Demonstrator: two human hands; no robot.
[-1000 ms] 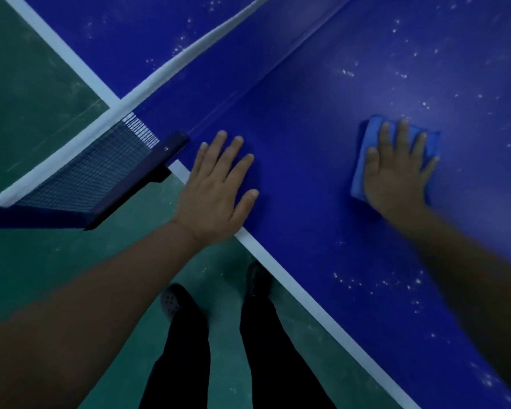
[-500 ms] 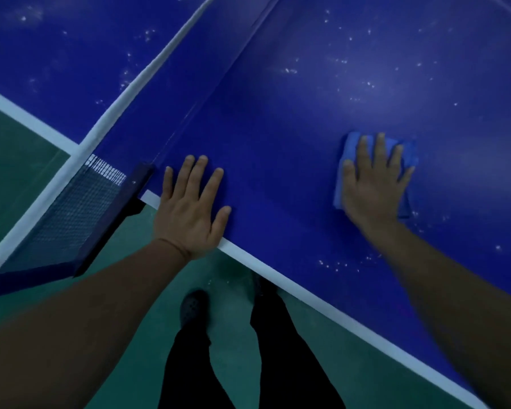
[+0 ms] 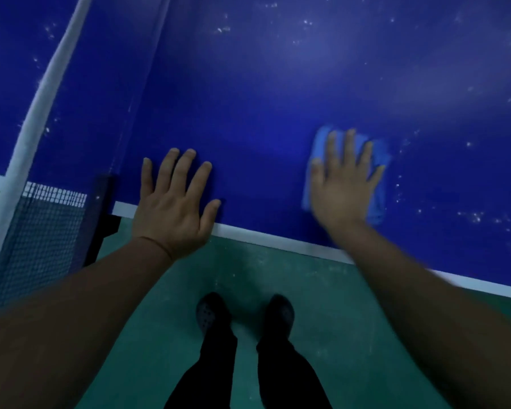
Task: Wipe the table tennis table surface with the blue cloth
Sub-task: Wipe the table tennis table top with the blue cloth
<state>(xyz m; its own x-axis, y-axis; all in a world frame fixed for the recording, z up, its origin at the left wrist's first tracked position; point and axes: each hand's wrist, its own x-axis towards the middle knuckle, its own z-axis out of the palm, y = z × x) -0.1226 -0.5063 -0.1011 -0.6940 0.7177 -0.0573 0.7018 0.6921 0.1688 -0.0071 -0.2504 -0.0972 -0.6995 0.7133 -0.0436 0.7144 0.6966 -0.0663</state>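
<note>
While the left hand lies flat at the lower left of the worktop, its fingers straight and spread and its heel over the white edge line, the right hand presses down on the cloth at centre right of the frame. The right fingers are also straight and fanned, lying on top of the cloth and not curled round it. The cloth is a lighter blue than the worktop, folded flat, and shows past the hand on its left, top and right sides; it sits just inside the near edge, blurred. White specks dot the worktop to the right of the cloth and across the upper part of the frame. The net with its white top band runs up the left of the frame, held by a dark post clamped at the worktop's edge, just beside the left hand. Below the edge is a green floor, where two dark shoes and dark trouser legs stand at bottom centre. No containers are in view.
</note>
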